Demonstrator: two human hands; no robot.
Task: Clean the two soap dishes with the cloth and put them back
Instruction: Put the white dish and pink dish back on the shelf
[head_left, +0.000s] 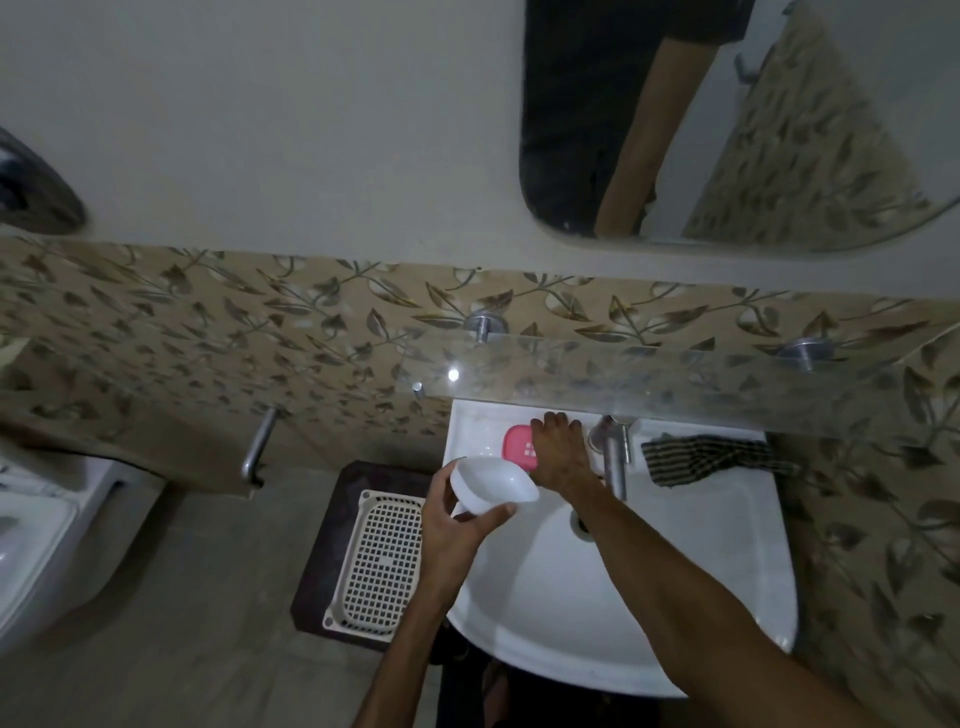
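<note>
the white soap dish (491, 487) is held over the left rim of the sink (727, 571) by the left hand (457, 525), fingers curled round it, its long axis running left to right and its hollow tilted up. the pink soap dish (517, 448) on the back ledge is half hidden by the right hand (558, 452), whose fingers are laid on it; whether it is gripped cannot be told. the striped cloth (711, 457) is lying right of the tap (613, 457).
</note>
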